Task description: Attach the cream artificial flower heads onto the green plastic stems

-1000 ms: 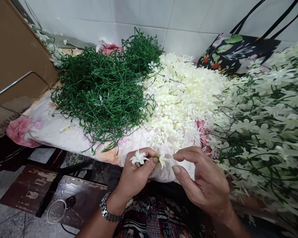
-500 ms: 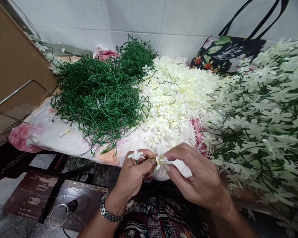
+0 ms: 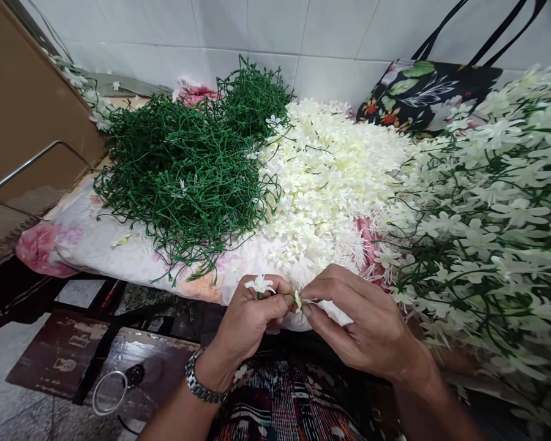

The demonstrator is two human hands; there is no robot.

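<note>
My left hand [image 3: 252,315], with a metal watch on its wrist, is closed on a green artificial flower stem, mostly hidden by the fingers. One white artificial flower [image 3: 259,285] on this stem sticks up above the thumb. Right at the left fingertips is a second white flower [image 3: 298,300]. My right hand [image 3: 362,324] pinches that flower from the other side, with thin pale stamens between thumb and forefinger. The two hands nearly meet in front of a floral cloth [image 3: 133,263].
Beyond my hands lie a heap of green stems [image 3: 179,165] and a pile of loose white blossoms [image 3: 330,165]. Finished-looking white sprays [image 3: 500,245] crowd the right side. A flowered black bag [image 3: 427,92] leans on the tiled wall; a cardboard box [image 3: 32,110] stands left.
The flower between my hands has turned edge-on, and my right fingertips now pinch closer behind it. The flower above my left thumb has shifted slightly right and up.
</note>
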